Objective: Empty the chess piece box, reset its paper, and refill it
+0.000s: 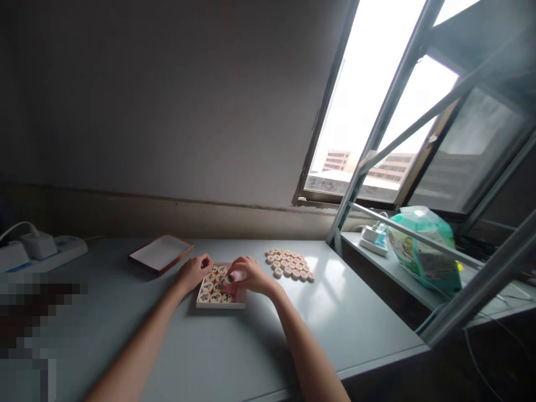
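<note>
An open shallow white box [220, 305] lies on the desk, its left part filled with rows of round Chinese chess pieces [215, 282] marked in black characters. A pinkish-red patch shows on the right of the box floor. At the box's upper left edge, my left hand [195, 272] is closed, its curled fingers gripping the rim. My right hand [249, 274] reaches over the right half of the box and pinches one chess piece [230, 278] between thumb and fingers. Its palm hides the box's far right corner.
Several more chess pieces [291, 264] lie grouped on the desk [335, 312] to the right. The box lid [161, 252] rests upturned at back left. Power strips [62, 245] sit far left. A metal frame [347, 201] and a green plastic bag [427, 248] stand at the right.
</note>
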`<action>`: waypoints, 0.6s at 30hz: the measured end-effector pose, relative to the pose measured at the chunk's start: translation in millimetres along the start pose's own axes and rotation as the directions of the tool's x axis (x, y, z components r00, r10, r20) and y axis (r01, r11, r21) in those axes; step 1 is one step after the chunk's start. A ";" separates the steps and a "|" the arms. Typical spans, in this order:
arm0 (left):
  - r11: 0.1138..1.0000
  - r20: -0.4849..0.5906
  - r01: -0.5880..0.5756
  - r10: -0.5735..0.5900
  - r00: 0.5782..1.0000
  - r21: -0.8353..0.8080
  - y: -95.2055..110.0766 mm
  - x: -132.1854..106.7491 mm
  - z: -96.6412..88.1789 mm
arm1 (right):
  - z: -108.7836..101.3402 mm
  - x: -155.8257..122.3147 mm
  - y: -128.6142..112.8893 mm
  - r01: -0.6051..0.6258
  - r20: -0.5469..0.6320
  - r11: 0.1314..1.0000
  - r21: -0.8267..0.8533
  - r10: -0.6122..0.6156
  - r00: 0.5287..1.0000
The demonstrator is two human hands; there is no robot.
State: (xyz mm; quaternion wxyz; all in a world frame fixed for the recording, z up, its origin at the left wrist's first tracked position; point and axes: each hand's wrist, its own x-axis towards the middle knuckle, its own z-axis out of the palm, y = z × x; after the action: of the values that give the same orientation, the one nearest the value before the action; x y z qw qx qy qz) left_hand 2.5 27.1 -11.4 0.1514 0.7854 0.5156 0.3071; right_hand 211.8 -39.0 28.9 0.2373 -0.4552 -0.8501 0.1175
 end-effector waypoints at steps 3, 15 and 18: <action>1.000 0.016 -0.007 0.007 1.000 -0.001 0.3 -0.2 -1.5 | -21.6 -8.4 7.9 -0.088 -0.150 0.995 -0.055 0.079 0.986; 1.000 0.005 -0.026 0.026 1.000 0.010 -3.5 1.4 3.0 | -48.4 -40.1 42.4 -0.371 -0.205 0.903 -0.217 0.329 0.922; 1.000 -0.011 -0.020 0.020 1.000 0.010 -1.2 -1.2 0.4 | -31.0 -21.8 16.1 -0.121 -0.081 0.992 -0.049 0.116 0.990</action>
State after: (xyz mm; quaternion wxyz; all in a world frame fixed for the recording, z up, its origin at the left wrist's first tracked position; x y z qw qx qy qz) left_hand 1.5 26.5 -12.8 0.1417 0.7896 0.5100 0.3103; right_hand 249.5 -48.6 42.4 0.2508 -0.5153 -0.8145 0.0906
